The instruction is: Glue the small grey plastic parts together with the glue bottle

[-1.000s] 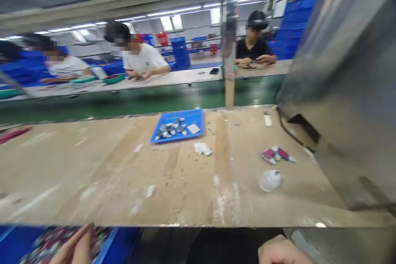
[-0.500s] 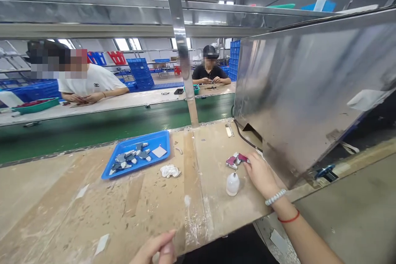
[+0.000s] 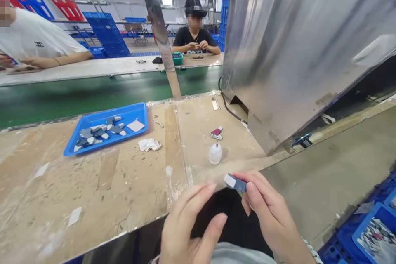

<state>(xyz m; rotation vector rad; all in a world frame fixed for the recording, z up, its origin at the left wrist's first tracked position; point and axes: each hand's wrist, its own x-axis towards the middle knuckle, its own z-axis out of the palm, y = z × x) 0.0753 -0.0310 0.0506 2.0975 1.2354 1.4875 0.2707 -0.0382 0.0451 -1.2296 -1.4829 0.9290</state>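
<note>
Between the thumb and fingers of my right hand [image 3: 269, 206] is a small dark blue-grey piece [image 3: 236, 182] with a white patch at its left end, held over the table's front edge. My left hand [image 3: 194, 218] is beside it on the left, fingers apart and holding nothing. Beyond the hands a white bottle [image 3: 215, 154] with a thin tip stands on the table [image 3: 154, 181]. Just behind the bottle lies a magenta and white piece [image 3: 217, 133]. A blue tray [image 3: 107, 144] to the left bears several dark grey and white pieces [image 3: 87, 133] and a pale square.
Crumpled white tissue [image 3: 149, 144] lies right of the tray. A large metal box [image 3: 278, 57] stands on the right, with a cable beside it. A green belt [image 3: 130, 88] runs behind the table; two people sit across it. Blue crates [image 3: 343, 235] are at the lower right.
My right hand has come back from the magenta pieces to the front edge and now holds a dark piece. My left hand has risen beside it, and the view has tilted down and right.
</note>
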